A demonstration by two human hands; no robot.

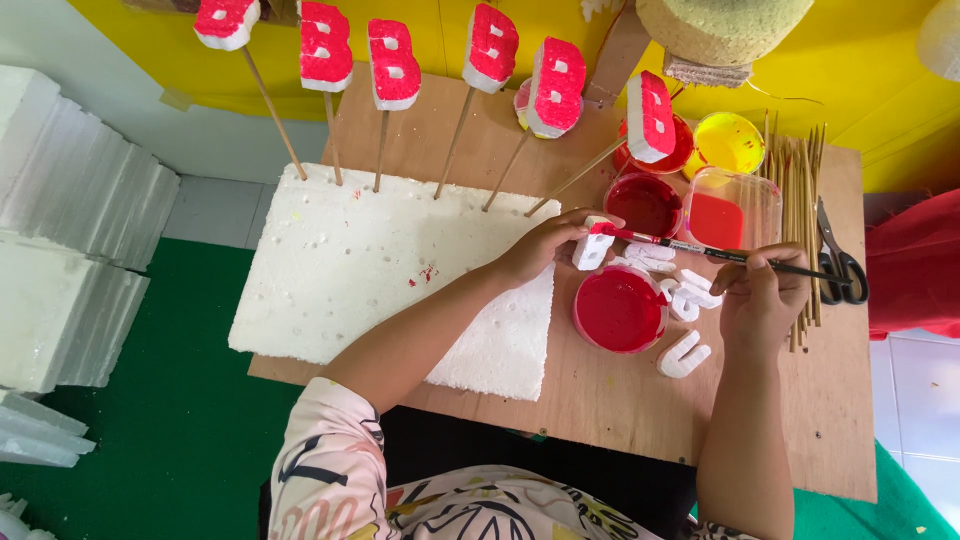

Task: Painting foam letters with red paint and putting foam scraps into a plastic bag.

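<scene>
My left hand pinches a small white foam letter by its side, just above the edge of the white foam slab. My right hand holds a thin black paintbrush whose red tip touches the top of that letter. A round tub of red paint sits below the letter. Several unpainted white foam letters lie between the tub and my right hand.
Several red-painted foam letters on wooden sticks stand in the slab's far edge. Tubs of red and yellow paint, a clear box of red paint, bamboo skewers and scissors lie on the wooden board. Foam sheets are stacked left.
</scene>
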